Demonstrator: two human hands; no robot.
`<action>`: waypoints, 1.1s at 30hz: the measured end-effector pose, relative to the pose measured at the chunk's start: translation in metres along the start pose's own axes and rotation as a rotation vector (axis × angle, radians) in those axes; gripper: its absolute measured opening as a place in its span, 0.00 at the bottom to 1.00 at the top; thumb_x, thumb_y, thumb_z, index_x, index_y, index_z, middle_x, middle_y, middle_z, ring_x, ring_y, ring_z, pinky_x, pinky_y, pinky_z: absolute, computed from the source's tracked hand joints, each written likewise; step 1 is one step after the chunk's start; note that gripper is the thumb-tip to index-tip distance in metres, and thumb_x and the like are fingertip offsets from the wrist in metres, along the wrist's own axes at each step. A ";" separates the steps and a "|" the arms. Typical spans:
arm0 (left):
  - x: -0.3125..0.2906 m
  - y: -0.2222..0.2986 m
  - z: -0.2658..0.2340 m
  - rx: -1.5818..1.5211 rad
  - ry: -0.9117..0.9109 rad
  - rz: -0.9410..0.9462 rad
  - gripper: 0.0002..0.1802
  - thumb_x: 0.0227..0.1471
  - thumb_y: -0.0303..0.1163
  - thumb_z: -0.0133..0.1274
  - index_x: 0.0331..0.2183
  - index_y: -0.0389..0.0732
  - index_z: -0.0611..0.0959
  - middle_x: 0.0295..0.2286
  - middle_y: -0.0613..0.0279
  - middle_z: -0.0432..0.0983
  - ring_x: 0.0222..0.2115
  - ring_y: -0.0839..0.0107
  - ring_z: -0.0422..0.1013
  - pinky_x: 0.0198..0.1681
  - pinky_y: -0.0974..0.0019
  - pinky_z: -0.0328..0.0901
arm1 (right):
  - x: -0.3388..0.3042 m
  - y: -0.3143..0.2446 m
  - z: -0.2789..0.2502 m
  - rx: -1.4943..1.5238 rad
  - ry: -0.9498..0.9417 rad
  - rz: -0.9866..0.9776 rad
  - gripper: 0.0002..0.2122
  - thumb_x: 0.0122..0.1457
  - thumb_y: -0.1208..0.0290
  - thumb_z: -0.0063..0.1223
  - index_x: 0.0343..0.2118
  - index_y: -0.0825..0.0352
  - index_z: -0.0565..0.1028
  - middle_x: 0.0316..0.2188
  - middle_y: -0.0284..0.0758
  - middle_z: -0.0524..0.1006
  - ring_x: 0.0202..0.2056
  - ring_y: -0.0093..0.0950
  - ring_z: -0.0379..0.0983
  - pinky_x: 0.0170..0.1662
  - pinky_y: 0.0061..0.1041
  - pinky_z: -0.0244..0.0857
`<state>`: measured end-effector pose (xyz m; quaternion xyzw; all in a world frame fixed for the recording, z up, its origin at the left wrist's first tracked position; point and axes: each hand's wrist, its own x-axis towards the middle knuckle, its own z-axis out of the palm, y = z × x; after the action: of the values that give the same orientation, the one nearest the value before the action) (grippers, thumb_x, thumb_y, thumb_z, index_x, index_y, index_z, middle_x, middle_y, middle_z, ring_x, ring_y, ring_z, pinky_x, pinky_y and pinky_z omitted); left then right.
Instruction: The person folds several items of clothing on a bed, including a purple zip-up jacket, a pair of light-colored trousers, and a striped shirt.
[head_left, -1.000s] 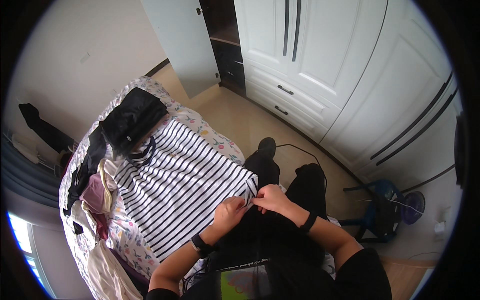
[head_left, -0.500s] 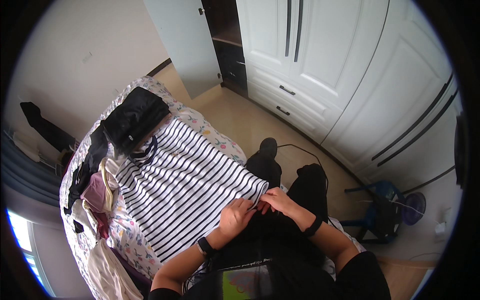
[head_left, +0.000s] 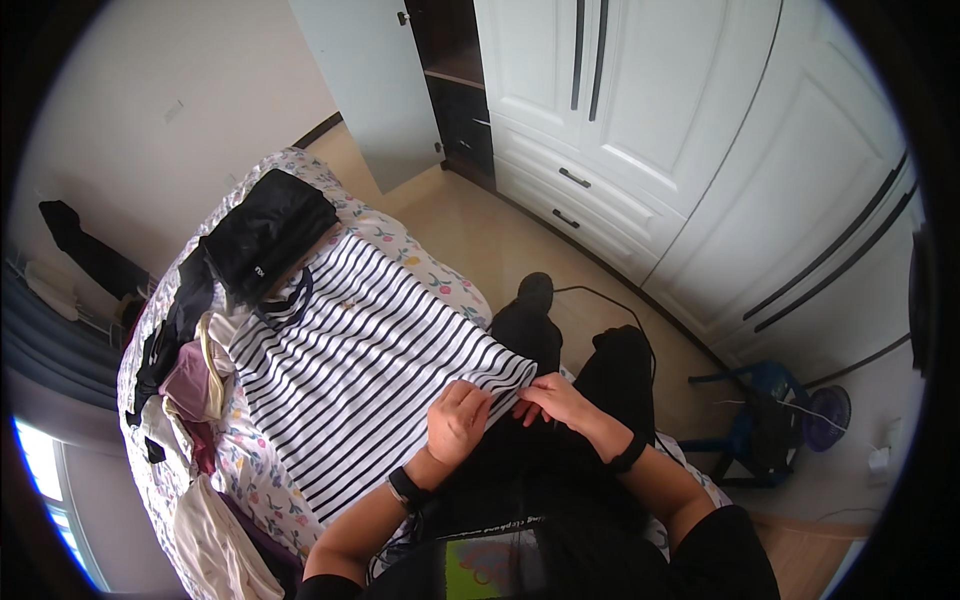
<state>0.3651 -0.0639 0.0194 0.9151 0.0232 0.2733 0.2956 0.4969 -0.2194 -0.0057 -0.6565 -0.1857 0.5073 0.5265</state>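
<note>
Both hands have slid a touch lower along the hem since half a second ago, and the shirt looks flatter across the bed. Left hand [head_left: 458, 420] lies knuckles-up on the near edge of the striped shirt [head_left: 355, 370], fingers curled over the fabric and pressing it down. Right hand [head_left: 555, 400] sits just beside it, fingertips pinching the hem corner where the stripes end. That black-and-white striped shirt is spread on the floral bedsheet [head_left: 440, 280], collar pointing away toward a folded black garment [head_left: 265, 235]. A heap of pink and cream clothes [head_left: 190, 385] rests along the shirt's left side. White wardrobe doors [head_left: 640, 110] stand beyond the tan floor, and a blue stool [head_left: 755, 425] sits off right.
</note>
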 end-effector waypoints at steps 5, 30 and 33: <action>-0.011 0.004 0.005 0.074 -0.177 0.116 0.07 0.39 0.22 0.58 0.26 0.39 0.79 0.24 0.60 0.72 0.23 0.62 0.71 0.25 0.63 0.66 | -0.001 -0.002 0.001 -0.001 -0.012 0.005 0.13 0.58 0.67 0.46 0.29 0.72 0.78 0.25 0.39 0.80 0.21 0.26 0.77 0.17 0.18 0.57; -0.012 0.002 0.004 -0.039 -0.181 0.029 0.04 0.43 0.26 0.55 0.26 0.40 0.78 0.22 0.57 0.71 0.21 0.58 0.70 0.22 0.61 0.65 | 0.001 0.005 0.027 0.437 -0.042 0.180 0.12 0.58 0.64 0.52 0.31 0.71 0.76 0.29 0.38 0.79 0.30 0.30 0.78 0.28 0.22 0.70; -0.009 0.003 -0.002 -0.093 -0.194 0.050 0.05 0.43 0.26 0.57 0.28 0.40 0.80 0.24 0.57 0.73 0.23 0.59 0.71 0.24 0.62 0.66 | 0.003 0.006 0.033 0.536 0.035 0.156 0.10 0.57 0.69 0.52 0.31 0.73 0.76 0.27 0.39 0.78 0.27 0.32 0.77 0.31 0.29 0.73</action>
<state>0.3558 -0.0668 0.0176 0.9229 -0.0408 0.1914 0.3316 0.4678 -0.2029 -0.0103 -0.5145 0.0153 0.5661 0.6438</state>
